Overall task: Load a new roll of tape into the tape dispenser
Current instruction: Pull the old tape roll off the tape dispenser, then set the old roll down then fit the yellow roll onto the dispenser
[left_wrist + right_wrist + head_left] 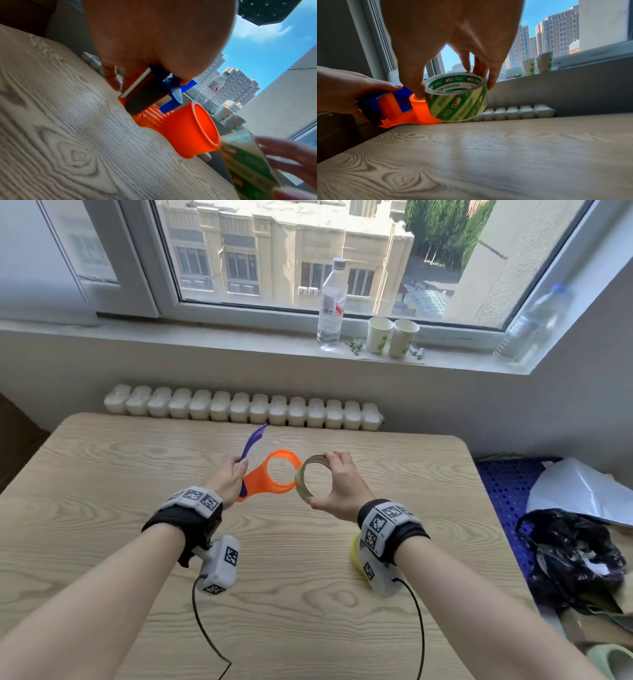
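Orange plastic forms the body of the dispenser, with a smooth round hub, a ribbed neck, blue parts and a toothed metal blade at the handle end. It is held by the left hand, whose fingers are curled round the handle end, and its underside is seen touching the table, a pale board with printed wood grain and rounded corners.

Clear glossy tape is wound on the roll, and a green and cream printed core with small red marks shows through it. The roll is a wide, hollow ring. It is pinched by the right hand: the thumb lies on the side facing the hub, and the other fingers are spread narrowly over the far rim. The roll is kept just beside the orange hub, at its open mouth, and is tilted. Whether roll and hub touch cannot be told.
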